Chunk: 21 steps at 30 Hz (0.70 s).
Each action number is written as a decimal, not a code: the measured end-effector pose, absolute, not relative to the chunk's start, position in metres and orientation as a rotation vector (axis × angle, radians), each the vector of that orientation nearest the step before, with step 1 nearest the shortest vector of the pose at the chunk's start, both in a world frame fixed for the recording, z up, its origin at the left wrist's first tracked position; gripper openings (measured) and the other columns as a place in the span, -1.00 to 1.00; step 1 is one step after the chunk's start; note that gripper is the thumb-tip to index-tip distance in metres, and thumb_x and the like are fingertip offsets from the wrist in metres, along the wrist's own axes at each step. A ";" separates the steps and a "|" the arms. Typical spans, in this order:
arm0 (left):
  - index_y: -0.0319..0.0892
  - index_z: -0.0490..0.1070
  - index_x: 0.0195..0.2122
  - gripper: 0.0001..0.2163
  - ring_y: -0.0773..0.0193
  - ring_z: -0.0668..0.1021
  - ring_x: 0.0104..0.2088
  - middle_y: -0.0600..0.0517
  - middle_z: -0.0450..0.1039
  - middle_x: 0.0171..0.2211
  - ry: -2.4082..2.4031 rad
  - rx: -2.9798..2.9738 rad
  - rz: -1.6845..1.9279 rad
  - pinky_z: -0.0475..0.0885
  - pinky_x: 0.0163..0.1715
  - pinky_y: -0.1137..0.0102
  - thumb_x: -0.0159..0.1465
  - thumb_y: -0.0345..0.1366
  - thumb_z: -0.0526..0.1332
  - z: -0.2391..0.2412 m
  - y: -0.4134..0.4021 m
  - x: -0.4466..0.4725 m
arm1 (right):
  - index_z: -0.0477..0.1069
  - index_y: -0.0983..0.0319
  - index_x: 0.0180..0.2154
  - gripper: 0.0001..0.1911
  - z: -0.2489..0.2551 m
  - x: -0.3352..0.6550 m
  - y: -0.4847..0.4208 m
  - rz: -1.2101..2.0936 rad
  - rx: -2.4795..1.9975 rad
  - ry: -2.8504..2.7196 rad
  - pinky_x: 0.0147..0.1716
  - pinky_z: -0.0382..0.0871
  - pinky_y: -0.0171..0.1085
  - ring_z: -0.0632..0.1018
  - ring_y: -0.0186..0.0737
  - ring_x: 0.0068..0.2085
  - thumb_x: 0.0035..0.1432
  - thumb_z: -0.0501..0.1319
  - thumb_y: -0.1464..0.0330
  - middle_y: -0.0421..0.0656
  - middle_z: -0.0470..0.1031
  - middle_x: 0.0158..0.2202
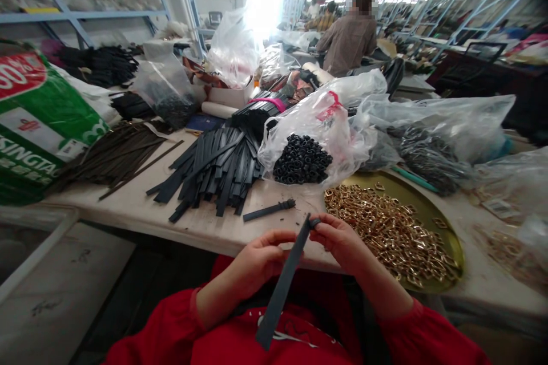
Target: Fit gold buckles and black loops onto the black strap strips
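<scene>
A flat dark strap (pixel 282 291) slants across my lap, its upper end narrow and its lower end broad. My left hand (pixel 265 254) pinches it along its upper part. At the strap's tip, my right hand (pixel 336 236) is closed on a small black loop (pixel 314 222), which touches or sits right beside the tip. Just beyond the hands lies another dark strap (pixel 269 209) with loops bunched at its far end. Black loops (pixel 303 159) fill the mouth of a clear plastic bag (pixel 274 142). Gold buckles (pixel 394 234) are heaped to the right of my right hand.
A round gold tray (pixel 456 239) holds the buckles. Dark straps (pixel 209 168) fan over the table (pixel 141 205), with brown strips (pixel 120 151) farther left. A green sack (pixel 55 120) stands at the left edge. Plastic bags (pixel 445 125) crowd the right. A person (pixel 349 40) is ahead.
</scene>
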<state>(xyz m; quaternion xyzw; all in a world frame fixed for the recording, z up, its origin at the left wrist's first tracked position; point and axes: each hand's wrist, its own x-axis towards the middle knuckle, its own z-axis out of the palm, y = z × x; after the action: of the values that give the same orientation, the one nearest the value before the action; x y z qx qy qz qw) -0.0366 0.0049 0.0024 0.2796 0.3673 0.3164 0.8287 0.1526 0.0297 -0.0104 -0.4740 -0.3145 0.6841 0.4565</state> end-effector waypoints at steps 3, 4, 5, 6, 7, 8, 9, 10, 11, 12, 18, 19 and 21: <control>-0.25 0.36 -0.19 -0.70 0.40 0.46 -0.49 0.00 0.40 -0.42 0.654 0.337 0.430 0.31 -0.52 0.52 0.15 -0.13 0.15 0.004 0.012 -0.035 | 0.46 0.24 -0.39 -0.80 -0.008 0.149 0.025 1.656 -1.194 -0.966 -0.38 0.32 -0.32 0.44 -0.37 -0.48 -0.11 0.32 0.28 -0.24 0.46 -0.49; -0.26 0.37 -0.22 -0.69 0.48 0.38 -0.60 0.06 0.35 -0.50 0.638 0.318 0.379 0.23 -0.61 0.57 0.16 -0.11 0.13 0.005 0.016 -0.034 | 0.46 0.24 -0.38 -0.78 -0.008 0.148 0.024 1.628 -1.212 -1.005 -0.37 0.32 -0.32 0.44 -0.36 -0.46 -0.10 0.32 0.27 -0.24 0.46 -0.49; -0.26 0.36 -0.25 -0.71 0.54 0.27 -0.68 0.13 0.27 -0.57 0.645 0.337 0.362 0.13 -0.67 0.60 0.17 -0.11 0.12 0.005 0.020 -0.034 | 0.46 0.23 -0.37 -0.77 -0.008 0.147 0.023 1.594 -1.231 -1.021 -0.36 0.31 -0.31 0.44 -0.36 -0.46 -0.11 0.32 0.26 -0.25 0.46 -0.48; -0.25 0.36 -0.28 -0.74 0.57 0.19 -0.72 0.18 0.20 -0.62 0.684 0.397 0.384 0.06 -0.71 0.60 0.17 -0.13 0.12 0.005 0.023 -0.034 | 0.46 0.23 -0.36 -0.75 -0.009 0.147 0.024 1.563 -1.245 -1.017 -0.36 0.31 -0.32 0.44 -0.36 -0.45 -0.12 0.32 0.25 -0.25 0.46 -0.47; -0.24 0.34 -0.31 -0.77 0.58 0.15 -0.74 0.21 0.17 -0.64 0.750 0.492 0.427 0.02 -0.72 0.60 0.17 -0.15 0.13 0.005 0.027 -0.033 | 0.45 0.23 -0.37 -0.74 -0.010 0.148 0.024 1.540 -1.257 -1.003 -0.37 0.30 -0.32 0.43 -0.37 -0.46 -0.14 0.33 0.24 -0.25 0.46 -0.48; -0.23 0.33 -0.33 -0.79 0.57 0.16 -0.74 0.22 0.17 -0.65 0.833 0.619 0.473 0.02 -0.72 0.60 0.17 -0.17 0.13 0.005 0.030 -0.033 | 0.45 0.23 -0.38 -0.74 -0.012 0.149 0.025 1.531 -1.263 -0.983 -0.40 0.29 -0.33 0.42 -0.38 -0.48 -0.14 0.33 0.23 -0.26 0.45 -0.48; -0.23 0.32 -0.37 -0.80 0.55 0.20 -0.73 0.21 0.20 -0.65 0.922 0.764 0.509 0.04 -0.72 0.59 0.16 -0.18 0.12 0.004 0.032 -0.032 | 0.44 0.23 -0.41 -0.74 -0.013 0.150 0.025 1.525 -1.265 -0.960 -0.43 0.28 -0.35 0.40 -0.39 -0.50 -0.15 0.34 0.22 -0.26 0.43 -0.51; -0.23 0.31 -0.40 -0.81 0.53 0.24 -0.72 0.19 0.24 -0.65 1.000 0.908 0.536 0.07 -0.71 0.58 0.16 -0.19 0.11 0.003 0.033 -0.032 | 0.43 0.24 -0.44 -0.74 -0.016 0.150 0.026 1.518 -1.262 -0.935 -0.48 0.26 -0.37 0.37 -0.42 -0.54 -0.16 0.34 0.22 -0.28 0.40 -0.54; -0.23 0.30 -0.42 -0.82 0.51 0.26 -0.71 0.17 0.28 -0.64 1.055 1.030 0.560 0.10 -0.70 0.57 0.16 -0.20 0.10 0.002 0.033 -0.031 | 0.42 0.24 -0.45 -0.74 -0.018 0.151 0.027 1.510 -1.256 -0.904 -0.53 0.22 -0.39 0.34 -0.45 -0.57 -0.16 0.34 0.22 -0.30 0.37 -0.58; -0.22 0.29 -0.43 -0.83 0.50 0.27 -0.71 0.16 0.30 -0.64 1.083 1.117 0.577 0.12 -0.70 0.56 0.16 -0.21 0.08 0.001 0.033 -0.030 | 0.41 0.24 -0.45 -0.74 -0.021 0.151 0.027 1.498 -1.249 -0.866 -0.59 0.17 -0.40 0.29 -0.47 -0.61 -0.16 0.34 0.21 -0.32 0.33 -0.61; -0.19 0.26 -0.44 -0.80 0.48 0.23 -0.75 0.19 0.25 -0.70 1.149 1.217 0.605 0.11 -0.75 0.55 0.17 -0.16 0.04 -0.007 0.030 -0.022 | 0.41 0.25 -0.41 -0.73 -0.025 0.143 0.028 1.432 -1.207 -0.740 -0.59 0.19 -0.39 0.31 -0.45 -0.60 -0.11 0.31 0.19 -0.27 0.39 -0.56; -0.19 0.25 -0.45 -0.80 0.48 0.24 -0.76 0.19 0.25 -0.70 1.161 1.204 0.605 0.11 -0.75 0.56 0.16 -0.15 0.05 -0.007 0.030 -0.020 | 0.42 0.25 -0.43 -0.72 -0.025 0.142 0.028 1.438 -1.205 -0.730 -0.58 0.21 -0.38 0.33 -0.44 -0.59 -0.10 0.31 0.17 -0.25 0.41 -0.55; -0.19 0.24 -0.46 -0.80 0.48 0.25 -0.77 0.19 0.25 -0.70 1.177 1.166 0.601 0.12 -0.76 0.56 0.16 -0.16 0.04 -0.006 0.030 -0.017 | 0.42 0.25 -0.47 -0.72 -0.024 0.139 0.028 1.452 -1.210 -0.696 -0.55 0.25 -0.36 0.35 -0.42 -0.58 -0.13 0.32 0.17 -0.24 0.42 -0.56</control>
<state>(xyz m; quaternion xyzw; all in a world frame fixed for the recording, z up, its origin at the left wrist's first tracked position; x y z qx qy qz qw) -0.0165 0.0301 -0.0065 0.5105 0.5153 0.2632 0.6361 0.1394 0.0284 -0.0244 -0.5080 -0.2921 0.6092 0.5343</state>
